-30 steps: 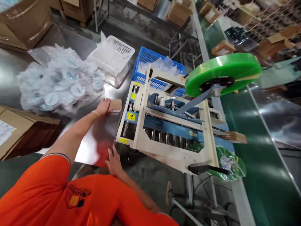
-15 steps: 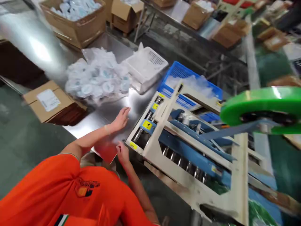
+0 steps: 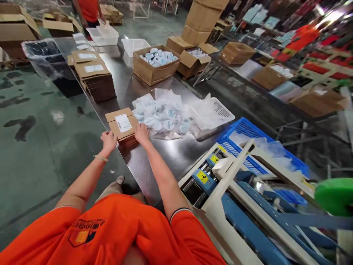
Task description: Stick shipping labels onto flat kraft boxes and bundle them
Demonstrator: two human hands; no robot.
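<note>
A stack of flattened cardboard boxes [image 3: 112, 117], the top one with a white label [image 3: 123, 123], lies at the left edge of the metal table. My left hand [image 3: 108, 142] is at its near left corner, fingers curled against the edge. On the right side, my right hand [image 3: 141, 133] has its fingers bent over the edge of the top cardboard box. The fingertips are partly hidden. Just beyond my right hand is a heap of round white pieces in clear plastic bags [image 3: 162, 114].
A taping machine [image 3: 220, 198] with a green tape roll [image 3: 335, 197] stands at right, beside a blue crate [image 3: 245, 127]. Farther along the table are a white basket [image 3: 220, 110], a filled carton [image 3: 156, 71] and another cardboard stack [image 3: 96, 81]. A person [image 3: 88, 11] stands at the far end.
My view has swung left along the table. Both hands have moved from beside the machine to the labelled cardboard stack.
</note>
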